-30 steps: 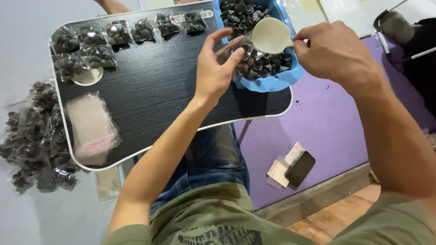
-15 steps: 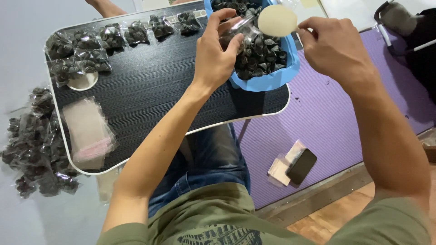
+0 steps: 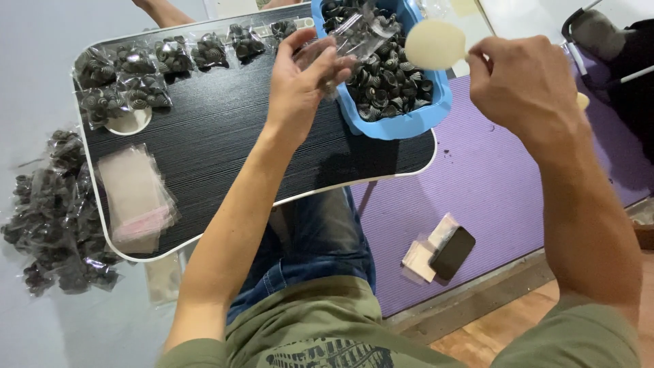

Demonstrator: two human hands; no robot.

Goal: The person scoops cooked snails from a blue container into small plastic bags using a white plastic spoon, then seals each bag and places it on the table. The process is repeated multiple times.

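My left hand point(image 3: 303, 78) holds a small clear plastic bag point(image 3: 361, 34) over the near edge of a blue tray point(image 3: 409, 121) heaped with small dark spiral pieces point(image 3: 388, 82). My right hand point(image 3: 521, 85) grips the handle of a cream-coloured spoon point(image 3: 434, 44), its round bowl raised beside the bag's mouth above the tray. Both hands hover over the far right part of a black lap table point(image 3: 225, 143).
Several filled small bags point(image 3: 170, 58) line the table's far left edge. A stack of empty clear bags point(image 3: 136, 197) lies at its left end. More filled bags point(image 3: 51, 211) are piled on the floor. A phone point(image 3: 453, 252) lies on the purple mat point(image 3: 490, 184).
The spoon has come up out of the tray and now sits beside the bag. My left hand has lifted the bag slightly; the view has shifted down.
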